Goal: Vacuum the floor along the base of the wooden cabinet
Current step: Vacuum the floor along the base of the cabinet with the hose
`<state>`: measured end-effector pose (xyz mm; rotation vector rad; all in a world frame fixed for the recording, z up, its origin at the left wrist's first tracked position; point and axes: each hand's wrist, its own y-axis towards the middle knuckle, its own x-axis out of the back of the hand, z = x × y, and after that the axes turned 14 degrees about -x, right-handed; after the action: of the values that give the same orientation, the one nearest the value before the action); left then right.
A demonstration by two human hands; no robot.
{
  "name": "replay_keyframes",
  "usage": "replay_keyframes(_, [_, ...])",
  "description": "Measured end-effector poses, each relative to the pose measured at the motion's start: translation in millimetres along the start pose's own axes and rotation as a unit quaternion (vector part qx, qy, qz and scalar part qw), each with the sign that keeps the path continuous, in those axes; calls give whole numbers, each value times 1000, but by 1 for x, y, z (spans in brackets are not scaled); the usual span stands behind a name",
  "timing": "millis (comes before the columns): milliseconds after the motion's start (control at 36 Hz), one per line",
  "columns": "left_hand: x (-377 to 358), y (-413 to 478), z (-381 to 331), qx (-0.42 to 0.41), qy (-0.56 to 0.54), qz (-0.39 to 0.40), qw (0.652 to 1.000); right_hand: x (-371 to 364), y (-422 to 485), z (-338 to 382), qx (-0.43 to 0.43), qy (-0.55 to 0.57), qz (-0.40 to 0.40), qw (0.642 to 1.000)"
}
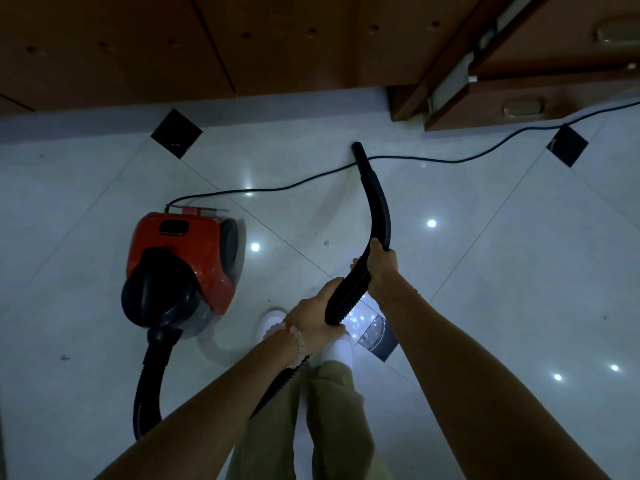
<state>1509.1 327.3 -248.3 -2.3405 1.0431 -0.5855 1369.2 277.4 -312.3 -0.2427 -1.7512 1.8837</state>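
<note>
Black hose (379,209) in both our hands, its nozzle (358,150) pointing at the pale tiled floor (502,271) near the base of the wooden cabinet (277,46).
Our right hand (382,268) is wrapped round the hose just below its bend; our left hand (313,313), a bead bracelet (294,337) at the wrist, is clamped on the ribbed stretch lower down; the hose is matte black, smooth and tapering toward the nozzle, corrugated where we grip it; the nozzle crosses the thin black power cord (433,159) that trails over the tiles; whether the tip touches the floor we cannot tell; the red and black vacuum cleaner (180,258) sits on the floor to our left, well apart from the nozzle; our white shoes (337,351) show beneath our hands.
</note>
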Motion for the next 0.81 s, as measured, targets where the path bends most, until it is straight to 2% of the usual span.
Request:
replay_keyframes(389, [-5, 10, -7, 5, 31, 14, 999, 14, 6, 3, -3, 61, -12, 998])
replay_keyframes(583, [-7, 8, -8, 12, 18, 17, 1000, 16, 8, 4, -8, 23, 7, 1000])
replay_keyframes(806, [1, -5, -5, 19, -17, -18, 1000, -8, 3, 7, 11, -45, 40, 998])
